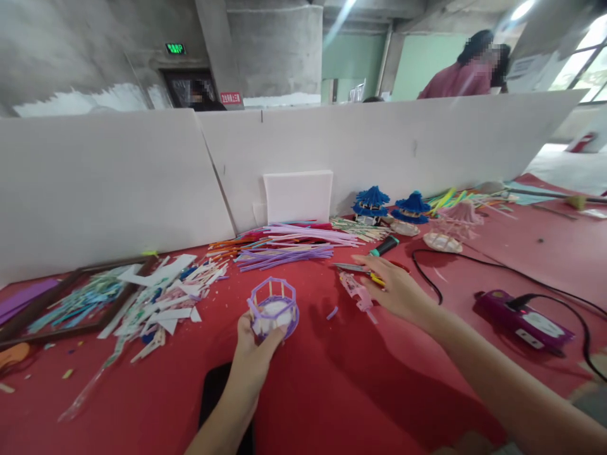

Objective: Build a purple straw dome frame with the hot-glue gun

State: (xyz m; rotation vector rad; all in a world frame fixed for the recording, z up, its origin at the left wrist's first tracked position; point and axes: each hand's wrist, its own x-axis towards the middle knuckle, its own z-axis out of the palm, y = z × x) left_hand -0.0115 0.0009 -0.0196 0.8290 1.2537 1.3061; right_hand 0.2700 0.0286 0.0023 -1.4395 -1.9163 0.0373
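My left hand (pixel 258 344) is closed around the lower edge of a small hexagonal model frame (pixel 274 303), with purple strips, pale posts and a white base. The frame is held upright above the red table. My right hand (pixel 396 284) reaches over a pair of scissors (pixel 377 279) with yellow handles, its fingers stretched out and apart from the thumb. Whether it touches the scissors I cannot tell. Just beyond lies a tool with a black and teal handle (pixel 385 245). Pink craft pieces (pixel 356 292) lie below the scissors blades.
Bundles of purple and orange strips (pixel 294 246) lie at the back, before white boards (pixel 379 139). Blue-roofed models (pixel 371 203) stand back right. A purple power strip (pixel 524 322) with a black cable is at right. Scraps (pixel 161 297) heap at left; a phone (pixel 213 392) lies near my left arm.
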